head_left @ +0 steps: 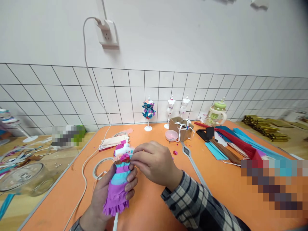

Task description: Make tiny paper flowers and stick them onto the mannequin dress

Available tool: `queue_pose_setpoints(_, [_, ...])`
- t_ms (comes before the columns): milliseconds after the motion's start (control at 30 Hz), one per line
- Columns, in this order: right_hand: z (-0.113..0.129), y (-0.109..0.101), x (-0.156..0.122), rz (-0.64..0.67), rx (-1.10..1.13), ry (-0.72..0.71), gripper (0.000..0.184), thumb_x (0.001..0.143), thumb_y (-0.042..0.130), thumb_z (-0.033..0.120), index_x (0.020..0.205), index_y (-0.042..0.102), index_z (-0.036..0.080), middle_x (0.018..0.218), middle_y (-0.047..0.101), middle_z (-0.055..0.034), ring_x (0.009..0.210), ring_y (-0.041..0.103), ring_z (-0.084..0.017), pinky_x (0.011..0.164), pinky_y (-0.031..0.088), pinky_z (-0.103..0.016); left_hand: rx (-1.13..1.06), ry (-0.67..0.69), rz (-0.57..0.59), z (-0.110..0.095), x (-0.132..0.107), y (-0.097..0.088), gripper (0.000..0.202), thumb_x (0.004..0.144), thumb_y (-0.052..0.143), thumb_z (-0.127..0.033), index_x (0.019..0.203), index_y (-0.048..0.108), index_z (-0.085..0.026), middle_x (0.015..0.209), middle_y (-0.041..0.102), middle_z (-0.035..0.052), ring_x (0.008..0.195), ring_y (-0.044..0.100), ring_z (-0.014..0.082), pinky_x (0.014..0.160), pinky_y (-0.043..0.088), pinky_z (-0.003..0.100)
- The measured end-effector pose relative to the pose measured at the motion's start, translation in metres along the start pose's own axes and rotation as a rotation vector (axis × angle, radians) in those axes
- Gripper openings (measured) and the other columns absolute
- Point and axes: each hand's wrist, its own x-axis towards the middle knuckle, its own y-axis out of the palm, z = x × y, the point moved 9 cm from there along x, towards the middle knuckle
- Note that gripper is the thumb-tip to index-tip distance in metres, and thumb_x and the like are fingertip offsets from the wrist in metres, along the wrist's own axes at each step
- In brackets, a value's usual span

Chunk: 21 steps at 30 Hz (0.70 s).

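Note:
My left hand (101, 192) is wrapped round a small white dress form (122, 149) on a thin stand, tilted over the front of the table. The form wears a crepe-paper dress (117, 189) in purple and light-blue bands with a fringed purple hem. Pink, peach and brown paper ruffles (124, 158) cross its chest. At the right edge of that chest, the fingertips of my right hand (154, 162) are pinched together. Whatever lies between them is too small or hidden to name. A pale-blue scrap shows beside these fingers.
On the orange table (149, 205) lie a tape roll (96, 168), a white cable (84, 171), a pink bowl (171, 135), a cardboard box (176, 124) and crepe-paper strips (247, 141). A decorated dress form (148, 110) and a lidded bottle (216, 114) stand near the wall.

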Motion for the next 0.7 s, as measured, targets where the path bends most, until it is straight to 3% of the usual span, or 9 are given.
queue_pose_setpoints(100, [0.01,-0.003,-0.002,-0.026,-0.039,-0.102,0.02,0.1,0.058,0.024,0.09,0.074,0.025,0.1,0.078,-0.0028,0.077,0.065,-0.016,0.067,0.046,-0.029,-0.029,0.004,-0.001,-0.003,0.0,0.003,0.03,0.093,0.075,-0.04,0.095,0.071,-0.011,0.077,0.064,0.0051,0.061,0.061,0.0115,0.052,0.056,0.02])
queue_pose_setpoints(167, [0.013,-0.006,-0.001,-0.052,0.059,-0.108,0.021,0.1,0.055,0.022,0.09,0.073,0.024,0.092,0.078,-0.0022,0.076,0.067,-0.015,0.069,0.049,-0.028,-0.046,0.007,-0.011,-0.006,-0.001,0.002,0.027,0.093,0.074,-0.037,0.095,0.069,-0.011,0.077,0.062,0.0042,0.059,0.06,0.0108,0.051,0.056,0.019])
queue_pose_setpoints(300, [-0.005,-0.012,0.003,-0.075,0.249,0.12,0.014,0.099,0.057,0.024,0.093,0.069,0.022,0.084,0.077,-0.0015,0.072,0.069,-0.013,0.071,0.053,-0.025,-0.047,0.005,-0.014,-0.009,0.0,0.0,0.028,0.091,0.076,-0.037,0.097,0.067,-0.011,0.077,0.06,0.0029,0.058,0.06,0.0104,0.05,0.055,0.019])
queue_pose_setpoints(433, [-0.05,0.001,-0.009,0.16,0.009,0.447,0.017,0.097,0.056,0.016,0.1,0.071,0.022,0.089,0.08,-0.0024,0.077,0.073,-0.018,0.067,0.049,-0.028,0.072,0.032,-0.079,-0.009,0.0,-0.005,0.034,0.088,0.078,-0.043,0.099,0.069,-0.012,0.078,0.063,0.0033,0.059,0.06,0.0111,0.052,0.056,0.021])
queue_pose_setpoints(500, [-0.069,0.01,-0.02,0.329,-0.16,0.527,0.027,0.094,0.053,0.007,0.1,0.075,0.021,0.096,0.081,-0.0061,0.084,0.075,-0.022,0.066,0.047,-0.031,0.189,0.083,-0.155,-0.011,-0.001,-0.011,0.034,0.086,0.08,-0.042,0.101,0.071,-0.012,0.082,0.068,0.0054,0.062,0.064,0.0133,0.054,0.059,0.023])
queue_pose_setpoints(567, [-0.078,0.013,-0.024,0.403,-0.246,0.543,0.031,0.092,0.053,0.005,0.1,0.079,0.02,0.111,0.08,-0.0101,0.088,0.075,-0.025,0.066,0.047,-0.033,0.276,0.137,-0.236,-0.014,-0.003,-0.016,0.033,0.085,0.082,-0.039,0.103,0.074,-0.013,0.089,0.073,0.0085,0.069,0.069,0.0176,0.06,0.062,0.027])
queue_pose_setpoints(633, [-0.073,0.009,-0.019,0.346,-0.207,0.508,0.027,0.094,0.056,0.011,0.103,0.08,0.021,0.119,0.078,-0.0105,0.092,0.074,-0.025,0.069,0.05,-0.034,0.307,0.167,-0.29,-0.014,-0.004,-0.019,0.031,0.084,0.082,-0.038,0.103,0.076,-0.014,0.094,0.076,0.0104,0.076,0.073,0.0222,0.069,0.065,0.033])
queue_pose_setpoints(700, [-0.055,-0.001,-0.008,0.207,-0.072,0.418,0.025,0.098,0.056,0.018,0.11,0.078,0.022,0.114,0.078,-0.0077,0.095,0.073,-0.022,0.075,0.052,-0.034,0.32,0.169,-0.306,-0.013,-0.004,-0.019,0.03,0.084,0.083,-0.037,0.104,0.077,-0.015,0.098,0.077,0.0114,0.082,0.074,0.025,0.074,0.065,0.037])
